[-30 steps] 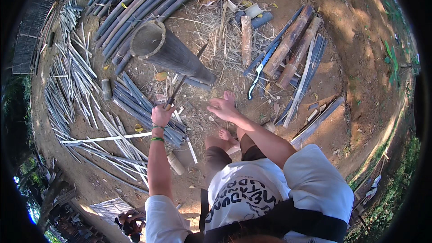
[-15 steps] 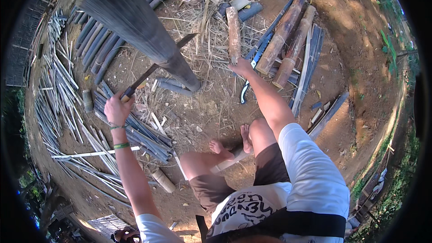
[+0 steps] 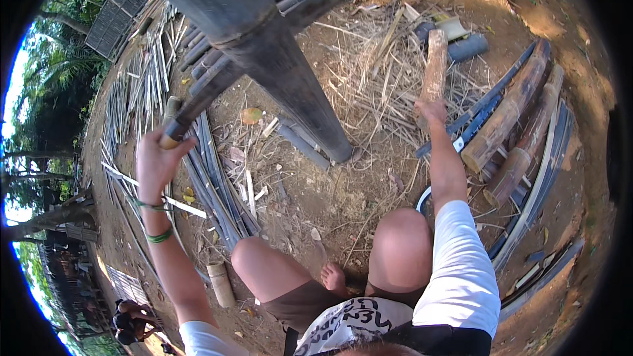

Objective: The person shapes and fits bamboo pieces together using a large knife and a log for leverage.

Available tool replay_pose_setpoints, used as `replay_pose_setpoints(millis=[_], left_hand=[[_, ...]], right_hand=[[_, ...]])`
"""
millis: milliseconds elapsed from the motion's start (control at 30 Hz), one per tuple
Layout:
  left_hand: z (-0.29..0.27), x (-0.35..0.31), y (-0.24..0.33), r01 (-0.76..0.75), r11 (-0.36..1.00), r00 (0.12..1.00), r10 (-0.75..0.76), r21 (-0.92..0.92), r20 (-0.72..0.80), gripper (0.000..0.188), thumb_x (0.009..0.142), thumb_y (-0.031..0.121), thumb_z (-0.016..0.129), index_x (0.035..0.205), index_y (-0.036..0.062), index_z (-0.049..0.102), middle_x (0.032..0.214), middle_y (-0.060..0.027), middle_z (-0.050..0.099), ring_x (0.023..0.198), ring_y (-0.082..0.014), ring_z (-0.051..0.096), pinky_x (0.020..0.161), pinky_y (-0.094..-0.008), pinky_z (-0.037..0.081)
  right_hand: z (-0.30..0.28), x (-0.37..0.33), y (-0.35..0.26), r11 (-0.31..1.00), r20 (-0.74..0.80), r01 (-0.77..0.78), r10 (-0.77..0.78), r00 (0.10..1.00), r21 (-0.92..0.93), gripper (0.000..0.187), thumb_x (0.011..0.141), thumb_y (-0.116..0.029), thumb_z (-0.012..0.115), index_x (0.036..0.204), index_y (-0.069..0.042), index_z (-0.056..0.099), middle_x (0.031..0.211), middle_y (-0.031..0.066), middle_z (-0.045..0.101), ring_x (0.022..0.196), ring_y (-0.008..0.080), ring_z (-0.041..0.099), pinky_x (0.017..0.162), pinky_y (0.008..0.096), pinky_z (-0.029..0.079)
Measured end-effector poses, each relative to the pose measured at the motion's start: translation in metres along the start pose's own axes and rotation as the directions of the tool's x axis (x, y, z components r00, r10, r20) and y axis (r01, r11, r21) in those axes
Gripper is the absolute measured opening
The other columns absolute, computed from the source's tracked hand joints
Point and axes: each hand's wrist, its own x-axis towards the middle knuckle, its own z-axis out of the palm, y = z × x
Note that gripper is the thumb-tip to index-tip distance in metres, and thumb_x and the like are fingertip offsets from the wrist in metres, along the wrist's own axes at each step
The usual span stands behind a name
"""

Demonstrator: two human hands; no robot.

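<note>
Left grip point(image 3: 158, 159) is wrapped round the knife point(image 3: 210, 87) crossing the standing bamboo point(image 3: 283, 69), right grip point(image 3: 432, 111) round the log point(image 3: 434, 66) to its right, apparently being taken up, a steady lift seemingly called for.

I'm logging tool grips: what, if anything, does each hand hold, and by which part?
The left hand holds a long-bladed knife by its handle; the right hand grips a short wooden log by its near end.

From my remote station I see faintly glossy, smooth bamboo on the upright pole point(image 3: 293, 89), dull dark metal on the left knife point(image 3: 206, 90), rough matt wood on the right billet point(image 3: 436, 66), and white cloth sleeves point(image 3: 458, 264).
</note>
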Motion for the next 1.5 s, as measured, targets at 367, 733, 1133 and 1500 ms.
replay_pose_setpoints(millis=[367,733,1133,1500], left_hand=[[0.015,-0.015,-0.020,-0.073,0.997,0.995,0.072,-0.003,-0.070,0.031,0.074,0.034,0.084,0.093,0.0099,0.079,0.079,-0.0202,0.072,0.080,-0.0405,0.070,0.074,-0.0471,0.056],[0.014,-0.056,-0.011,-0.168,0.984,0.976,0.156,-0.067,-0.153,0.021,0.075,0.027,0.080,0.088,0.0111,0.079,0.074,-0.0197,0.071,0.073,-0.0394,0.070,0.071,-0.0470,0.058],[-0.003,-0.066,-0.002,-0.200,0.974,0.958,0.216,0.106,-0.186,0.026,0.072,0.025,0.079,0.097,0.0163,0.082,0.079,-0.0179,0.073,0.078,-0.0364,0.073,0.073,-0.0444,0.059],[0.001,-0.072,0.009,-0.097,0.991,0.982,0.111,0.095,-0.152,0.028,0.072,0.031,0.083,0.095,0.0160,0.081,0.079,-0.0156,0.073,0.078,-0.0367,0.072,0.075,-0.0460,0.058]], right_hand=[[-0.236,-0.160,-0.027,0.708,0.307,0.153,-0.478,0.823,0.690,0.061,0.075,-0.022,0.081,0.126,0.007,0.063,0.110,0.0136,0.071,0.097,0.0225,0.068,0.088,0.0354,0.053],[-0.443,-0.293,-0.206,0.080,-0.421,0.717,-0.762,0.492,0.692,0.079,0.083,-0.040,0.078,0.140,0.005,0.046,0.121,0.0154,0.061,0.099,0.0219,0.065,0.087,0.0350,0.055],[-0.286,-0.301,-0.101,0.695,0.496,0.135,-0.622,0.606,0.706,0.090,0.077,-0.035,0.081,0.147,0.008,0.044,0.129,0.0230,0.063,0.122,0.0283,0.060,0.108,0.0380,0.046],[-0.391,-0.310,-0.207,0.053,-0.434,0.806,-0.821,0.371,0.589,0.082,0.081,-0.044,0.073,0.139,0.007,0.046,0.117,0.0200,0.060,0.099,0.0270,0.064,0.080,0.0397,0.056]])
